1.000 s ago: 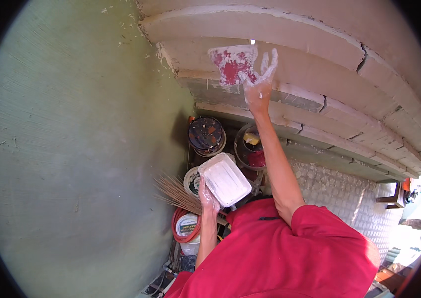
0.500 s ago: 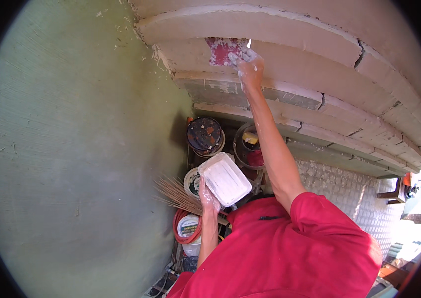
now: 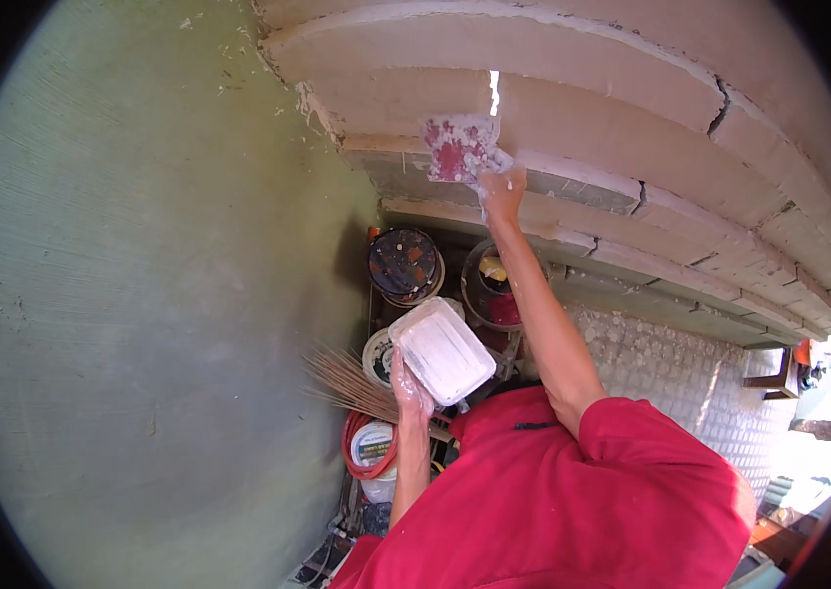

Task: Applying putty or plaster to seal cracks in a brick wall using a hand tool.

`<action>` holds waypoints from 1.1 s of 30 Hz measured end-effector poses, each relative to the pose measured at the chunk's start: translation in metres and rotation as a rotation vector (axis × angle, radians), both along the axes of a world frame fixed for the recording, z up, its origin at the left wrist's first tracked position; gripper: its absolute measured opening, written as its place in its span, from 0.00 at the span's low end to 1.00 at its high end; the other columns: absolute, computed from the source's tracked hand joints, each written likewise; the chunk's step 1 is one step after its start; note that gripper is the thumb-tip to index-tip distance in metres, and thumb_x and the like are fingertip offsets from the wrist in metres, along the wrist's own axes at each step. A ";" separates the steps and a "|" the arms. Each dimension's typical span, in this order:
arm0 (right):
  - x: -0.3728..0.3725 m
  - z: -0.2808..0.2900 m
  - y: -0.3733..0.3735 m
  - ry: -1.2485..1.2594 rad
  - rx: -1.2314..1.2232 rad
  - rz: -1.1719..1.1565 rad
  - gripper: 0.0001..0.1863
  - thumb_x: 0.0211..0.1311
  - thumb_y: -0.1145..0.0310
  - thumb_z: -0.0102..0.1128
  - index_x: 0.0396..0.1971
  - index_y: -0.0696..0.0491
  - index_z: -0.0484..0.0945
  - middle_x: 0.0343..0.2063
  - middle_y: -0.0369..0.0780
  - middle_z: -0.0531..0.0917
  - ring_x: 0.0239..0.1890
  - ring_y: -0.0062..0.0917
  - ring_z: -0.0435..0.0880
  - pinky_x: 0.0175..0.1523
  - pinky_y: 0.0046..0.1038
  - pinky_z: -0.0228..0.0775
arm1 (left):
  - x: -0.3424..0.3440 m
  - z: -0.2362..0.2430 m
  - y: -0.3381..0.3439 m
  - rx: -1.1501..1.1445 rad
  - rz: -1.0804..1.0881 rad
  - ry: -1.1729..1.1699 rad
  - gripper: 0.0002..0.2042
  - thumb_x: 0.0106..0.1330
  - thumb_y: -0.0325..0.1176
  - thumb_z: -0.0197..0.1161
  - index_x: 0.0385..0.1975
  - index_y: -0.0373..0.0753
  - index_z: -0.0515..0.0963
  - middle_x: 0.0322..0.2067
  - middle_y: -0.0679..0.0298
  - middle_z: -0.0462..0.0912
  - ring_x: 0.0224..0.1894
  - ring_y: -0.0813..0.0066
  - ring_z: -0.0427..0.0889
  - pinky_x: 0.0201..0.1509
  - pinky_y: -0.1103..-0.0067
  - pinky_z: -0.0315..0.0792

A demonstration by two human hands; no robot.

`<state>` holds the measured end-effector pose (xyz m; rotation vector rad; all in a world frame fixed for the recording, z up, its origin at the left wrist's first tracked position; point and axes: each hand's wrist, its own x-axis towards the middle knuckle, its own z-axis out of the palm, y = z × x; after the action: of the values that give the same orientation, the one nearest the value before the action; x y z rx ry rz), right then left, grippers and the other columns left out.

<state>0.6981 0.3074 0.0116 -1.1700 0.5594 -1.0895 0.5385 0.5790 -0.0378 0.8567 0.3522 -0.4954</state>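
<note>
My right hand (image 3: 503, 188), arm stretched far forward, grips a red putty scraper (image 3: 452, 157) by its edge. White putty is smeared over the scraper and my fingers. Just beyond it, a fresh white streak (image 3: 494, 92) runs down the face of a beige stepped ledge (image 3: 396, 103). Closer to me, my left hand (image 3: 409, 386) is closed round the left side of a white rectangular tub (image 3: 443, 351). White residue coats the tub, and my left fingertips are partly hidden by it.
A green plastered wall (image 3: 160, 294) fills the left. Below the ledges stand a dark-lidded bucket (image 3: 403, 263) and a black bucket (image 3: 479, 294) with a yellow item inside. A bundle of thin sticks (image 3: 352, 385) and a red hose (image 3: 355, 447) lie near my left arm.
My right hand has drawn the scraper down and toward me, off the ledge face. The white streak there now shows in full. My left hand and the tub have barely moved.
</note>
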 end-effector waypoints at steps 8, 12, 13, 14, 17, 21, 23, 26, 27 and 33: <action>0.033 0.035 -0.044 0.269 -0.267 -0.169 0.11 0.44 0.72 0.61 0.26 0.64 0.79 0.25 0.40 0.81 0.28 0.17 0.76 0.29 0.27 0.67 | 0.004 0.007 -0.006 -0.008 -0.009 0.006 0.26 0.73 0.49 0.45 0.62 0.36 0.64 0.59 0.58 0.72 0.60 0.63 0.72 0.66 0.69 0.63; 0.025 -0.018 -0.021 0.215 0.051 -0.181 0.07 0.44 0.73 0.62 0.25 0.61 0.79 0.23 0.37 0.78 0.24 0.18 0.73 0.25 0.28 0.64 | 0.008 -0.002 -0.009 -0.012 -0.025 -0.006 0.26 0.73 0.48 0.44 0.64 0.36 0.61 0.61 0.57 0.69 0.62 0.60 0.69 0.67 0.68 0.62; 0.026 -0.033 -0.023 0.158 0.119 -0.324 0.09 0.46 0.74 0.62 0.29 0.59 0.81 0.21 0.35 0.77 0.22 0.18 0.72 0.25 0.28 0.63 | 0.009 0.000 -0.012 -0.015 -0.035 -0.008 0.26 0.73 0.48 0.44 0.64 0.36 0.61 0.61 0.57 0.69 0.62 0.60 0.69 0.67 0.68 0.62; 0.021 -0.036 -0.019 0.161 0.119 -0.319 0.09 0.46 0.74 0.62 0.29 0.59 0.81 0.21 0.35 0.77 0.22 0.18 0.72 0.25 0.28 0.63 | 0.008 0.000 -0.010 -0.014 -0.029 -0.012 0.26 0.73 0.47 0.44 0.64 0.36 0.61 0.61 0.57 0.69 0.62 0.61 0.69 0.67 0.68 0.62; -0.002 -0.031 0.005 0.183 0.199 0.014 0.10 0.47 0.75 0.62 0.32 0.61 0.79 0.26 0.38 0.79 0.25 0.18 0.74 0.25 0.27 0.64 | 0.006 -0.007 0.002 0.010 0.021 -0.018 0.26 0.73 0.47 0.45 0.64 0.36 0.61 0.61 0.57 0.69 0.62 0.61 0.69 0.67 0.68 0.62; 0.030 -0.029 -0.047 -0.194 0.040 -0.097 0.09 0.43 0.74 0.61 0.25 0.62 0.77 0.22 0.42 0.80 0.21 0.28 0.77 0.25 0.32 0.67 | 0.008 0.000 -0.006 -0.030 -0.024 -0.028 0.26 0.72 0.47 0.46 0.64 0.36 0.61 0.62 0.57 0.68 0.62 0.61 0.69 0.67 0.68 0.62; 0.038 -0.033 -0.051 -0.166 -0.203 -0.261 0.08 0.42 0.74 0.61 0.21 0.63 0.77 0.20 0.44 0.80 0.21 0.31 0.78 0.27 0.35 0.68 | 0.006 -0.003 -0.002 -0.006 -0.014 -0.024 0.27 0.72 0.47 0.46 0.64 0.36 0.61 0.62 0.57 0.68 0.62 0.61 0.69 0.67 0.68 0.62; 0.027 0.010 -0.019 0.191 -0.147 -0.277 0.09 0.40 0.72 0.61 0.17 0.64 0.76 0.17 0.45 0.78 0.21 0.32 0.78 0.27 0.38 0.68 | 0.007 -0.007 0.005 0.003 0.006 -0.022 0.27 0.72 0.47 0.46 0.65 0.36 0.60 0.62 0.57 0.68 0.62 0.61 0.69 0.67 0.68 0.62; 0.026 0.001 -0.014 0.306 -0.078 -0.295 0.10 0.40 0.71 0.62 0.18 0.64 0.76 0.17 0.46 0.78 0.21 0.32 0.78 0.28 0.39 0.68 | 0.008 -0.006 0.004 -0.009 -0.008 -0.022 0.27 0.72 0.47 0.46 0.65 0.36 0.60 0.62 0.57 0.68 0.62 0.61 0.69 0.67 0.68 0.62; 0.008 -0.040 -0.007 0.151 0.225 -0.144 0.06 0.43 0.76 0.60 0.20 0.64 0.78 0.18 0.43 0.80 0.23 0.26 0.80 0.28 0.31 0.71 | 0.008 0.004 -0.015 -0.026 -0.059 -0.025 0.26 0.72 0.47 0.45 0.64 0.36 0.61 0.62 0.57 0.68 0.62 0.61 0.69 0.67 0.68 0.63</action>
<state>0.7058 0.3000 -0.0284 -1.0311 0.8725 -1.0349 0.5468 0.5644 -0.0342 0.8490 0.2977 -0.5421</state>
